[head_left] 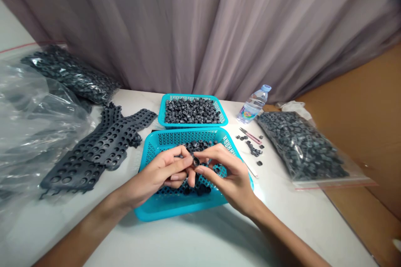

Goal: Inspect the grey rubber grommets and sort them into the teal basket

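Observation:
Both hands meet over the near turquoise basket point(163, 210), which holds a scatter of small dark grey rings. My left hand point(163, 171) and my right hand point(227, 173) pinch one small dark grey ring point(196, 161) between their fingertips, just above the basket's mesh floor. Whether a second small part sits between the fingers is hidden. Behind it stands a far turquoise basket point(163, 110) filled with the same grey rings.
Dark grey perforated plastic strips point(103, 146) lie left of the baskets, beside clear bags point(34, 121) of grey parts. Right of the baskets are pink-handled snips point(249, 135), loose rings point(253, 149), a water bottle point(254, 103) and a zip bag of rings point(302, 146). A curtain hangs behind.

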### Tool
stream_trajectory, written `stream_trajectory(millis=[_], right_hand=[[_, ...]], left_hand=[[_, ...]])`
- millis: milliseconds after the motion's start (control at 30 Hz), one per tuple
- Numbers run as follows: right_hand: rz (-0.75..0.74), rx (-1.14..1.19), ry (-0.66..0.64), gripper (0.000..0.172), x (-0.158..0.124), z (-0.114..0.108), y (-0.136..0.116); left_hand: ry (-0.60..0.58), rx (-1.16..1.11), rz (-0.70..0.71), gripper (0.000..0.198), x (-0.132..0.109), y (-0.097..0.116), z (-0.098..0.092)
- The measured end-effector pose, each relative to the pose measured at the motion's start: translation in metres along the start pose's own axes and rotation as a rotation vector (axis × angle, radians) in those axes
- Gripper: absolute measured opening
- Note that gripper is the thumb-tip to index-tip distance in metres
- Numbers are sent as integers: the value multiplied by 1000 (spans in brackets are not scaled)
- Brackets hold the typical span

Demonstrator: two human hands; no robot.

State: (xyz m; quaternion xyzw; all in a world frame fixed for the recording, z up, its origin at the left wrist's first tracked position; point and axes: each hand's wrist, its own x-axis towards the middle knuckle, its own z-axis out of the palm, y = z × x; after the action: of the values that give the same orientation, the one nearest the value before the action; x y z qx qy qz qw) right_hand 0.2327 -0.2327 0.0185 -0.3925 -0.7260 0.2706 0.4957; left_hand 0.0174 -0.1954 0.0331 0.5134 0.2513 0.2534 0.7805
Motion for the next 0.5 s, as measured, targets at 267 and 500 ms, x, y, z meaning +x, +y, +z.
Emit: stream_trajectory(millis=[267, 500], right_hand=[[-15, 8, 15, 13, 2, 1, 0], [-11, -18, 57, 13, 2, 1, 2]], left_hand=[[-13, -79, -61, 30, 1, -1, 1], [22, -14, -53, 35, 4, -2, 3]])
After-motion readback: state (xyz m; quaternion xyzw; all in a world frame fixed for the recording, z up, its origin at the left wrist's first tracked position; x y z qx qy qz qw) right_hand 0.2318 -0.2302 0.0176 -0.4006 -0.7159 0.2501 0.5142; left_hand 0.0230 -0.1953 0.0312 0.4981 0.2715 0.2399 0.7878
